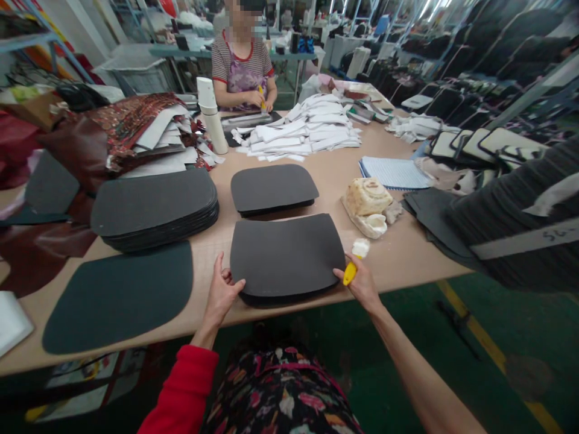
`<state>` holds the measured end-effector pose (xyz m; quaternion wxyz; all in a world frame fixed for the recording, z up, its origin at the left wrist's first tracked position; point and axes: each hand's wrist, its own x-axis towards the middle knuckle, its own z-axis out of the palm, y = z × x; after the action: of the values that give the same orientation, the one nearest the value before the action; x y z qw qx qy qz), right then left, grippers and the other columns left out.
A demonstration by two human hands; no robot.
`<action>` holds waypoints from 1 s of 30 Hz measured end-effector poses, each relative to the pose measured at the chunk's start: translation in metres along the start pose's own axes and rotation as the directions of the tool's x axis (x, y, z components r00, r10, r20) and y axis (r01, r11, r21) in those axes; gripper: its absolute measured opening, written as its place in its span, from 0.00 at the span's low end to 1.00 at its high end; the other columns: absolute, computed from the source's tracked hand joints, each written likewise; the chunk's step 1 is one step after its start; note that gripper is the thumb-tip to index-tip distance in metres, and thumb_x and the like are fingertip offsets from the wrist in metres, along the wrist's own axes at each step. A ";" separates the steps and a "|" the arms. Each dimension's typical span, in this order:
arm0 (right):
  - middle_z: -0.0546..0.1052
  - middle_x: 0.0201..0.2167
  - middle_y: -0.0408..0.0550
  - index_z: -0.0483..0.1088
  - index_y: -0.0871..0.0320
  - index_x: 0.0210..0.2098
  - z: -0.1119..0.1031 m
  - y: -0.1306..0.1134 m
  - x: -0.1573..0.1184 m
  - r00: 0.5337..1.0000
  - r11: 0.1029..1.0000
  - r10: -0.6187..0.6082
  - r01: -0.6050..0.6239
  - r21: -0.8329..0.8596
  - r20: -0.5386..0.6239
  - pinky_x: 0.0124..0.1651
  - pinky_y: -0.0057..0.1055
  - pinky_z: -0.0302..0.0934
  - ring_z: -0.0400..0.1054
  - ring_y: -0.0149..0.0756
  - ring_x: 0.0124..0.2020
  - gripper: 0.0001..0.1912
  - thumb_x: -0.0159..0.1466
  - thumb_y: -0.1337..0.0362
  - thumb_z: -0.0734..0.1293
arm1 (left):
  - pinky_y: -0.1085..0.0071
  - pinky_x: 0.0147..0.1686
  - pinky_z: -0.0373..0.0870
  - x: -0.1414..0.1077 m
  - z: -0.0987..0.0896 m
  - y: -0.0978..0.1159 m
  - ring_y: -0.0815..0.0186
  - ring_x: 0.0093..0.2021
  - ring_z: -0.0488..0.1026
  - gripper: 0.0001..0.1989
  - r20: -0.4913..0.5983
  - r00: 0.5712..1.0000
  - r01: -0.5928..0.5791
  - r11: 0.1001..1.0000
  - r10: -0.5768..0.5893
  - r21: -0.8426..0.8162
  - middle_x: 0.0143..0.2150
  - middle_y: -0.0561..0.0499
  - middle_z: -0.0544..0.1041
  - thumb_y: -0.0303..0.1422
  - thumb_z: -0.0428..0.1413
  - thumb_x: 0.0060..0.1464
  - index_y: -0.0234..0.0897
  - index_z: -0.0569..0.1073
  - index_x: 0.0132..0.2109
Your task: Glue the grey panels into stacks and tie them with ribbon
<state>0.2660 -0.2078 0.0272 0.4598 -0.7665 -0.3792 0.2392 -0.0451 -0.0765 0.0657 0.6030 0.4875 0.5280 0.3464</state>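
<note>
A stack of dark grey curved panels [287, 253] lies at the table's front edge, between my hands. My left hand [221, 292] is at its front left corner, thumb touching the top panel and fingers apart, the index finger raised. My right hand [362, 283] is shut on a yellow-handled brush [350, 273] with a white, clumpy head, while its thumb touches the stack's right edge. Just behind lies a smaller stack of dark panels [274, 185]. To the right of it sits a crusted, cream-coloured block [368, 199], wrapped in something soft at its base.
At left are a tall panel stack [154, 202] and a single dark green panel [122, 295]. White strips [303, 129] pile up farther back, near a stack of paper cups [211, 114]. A co-worker [244, 66] works across the table. Dark bundled sheets [525, 211] crowd the right.
</note>
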 end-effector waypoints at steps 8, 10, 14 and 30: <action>0.71 0.44 0.54 0.57 0.59 0.59 0.004 0.001 -0.003 1.000 0.995 -0.014 0.016 -0.103 0.015 0.44 0.39 0.61 0.67 0.44 0.40 0.36 0.55 0.51 0.66 | 0.62 0.45 0.70 -0.002 0.005 -0.024 0.63 0.37 0.74 0.53 -0.038 0.998 -0.043 0.998 0.045 0.045 0.36 0.51 0.73 0.26 0.60 0.39 0.39 0.35 0.65; 0.72 0.43 0.53 0.58 0.59 0.59 0.005 0.005 -0.002 1.000 0.995 -0.012 0.013 -0.097 0.016 0.44 0.38 0.61 0.67 0.43 0.39 0.36 0.54 0.53 0.66 | 0.63 0.44 0.71 -0.001 0.005 -0.031 0.63 0.36 0.74 0.53 -0.046 0.997 -0.056 0.995 0.060 0.083 0.35 0.52 0.73 0.26 0.60 0.39 0.40 0.36 0.65; 0.72 0.38 0.51 0.58 0.61 0.59 0.008 0.015 0.002 1.000 0.990 0.013 -0.011 -0.139 0.014 0.40 0.36 0.62 0.66 0.42 0.35 0.35 0.54 0.56 0.66 | 0.64 0.44 0.70 0.003 0.004 -0.041 0.63 0.37 0.74 0.51 -0.042 0.996 -0.068 0.985 0.075 0.156 0.38 0.50 0.72 0.26 0.59 0.42 0.40 0.36 0.65; 0.72 0.34 0.47 0.60 0.60 0.57 0.007 0.013 0.005 0.998 0.968 -0.018 0.032 -0.249 0.059 0.33 0.30 0.59 0.63 0.35 0.28 0.33 0.52 0.59 0.64 | 0.70 0.35 0.71 0.007 0.004 -0.046 0.67 0.32 0.73 0.49 -0.029 0.995 -0.080 0.935 0.096 0.346 0.37 0.50 0.72 0.25 0.56 0.43 0.36 0.34 0.65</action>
<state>0.2685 -0.2033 0.0126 0.3516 -0.8065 -0.4287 0.2052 -0.0443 -0.0844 0.0197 0.4801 0.6005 0.5717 0.2864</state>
